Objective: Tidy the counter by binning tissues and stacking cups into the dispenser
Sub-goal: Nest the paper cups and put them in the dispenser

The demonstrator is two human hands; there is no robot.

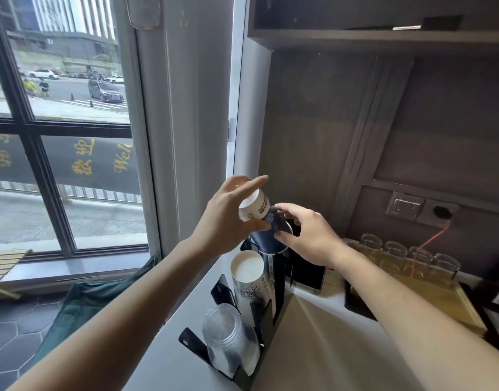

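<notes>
My left hand point(228, 218) grips a white paper cup point(254, 206) upside down, its base tilted toward me, above the far end of the black cup dispenser point(222, 292). My right hand point(307, 235) pinches the rim of a dark blue cup stack point(266, 242) standing in the dispenser's far slot, right under the white cup. The middle slot holds a stack of white printed paper cups point(249, 280). In the near slot lies a stack of clear plastic cups point(228, 337). No tissues are visible.
The dispenser sits at the left edge of the pale counter point(313, 348), beside a window. A row of upturned glasses point(406, 258) stands on a wooden tray point(440, 303) at the right. A wall socket with a red cable point(437, 215) and a green bag point(87, 306) below are nearby.
</notes>
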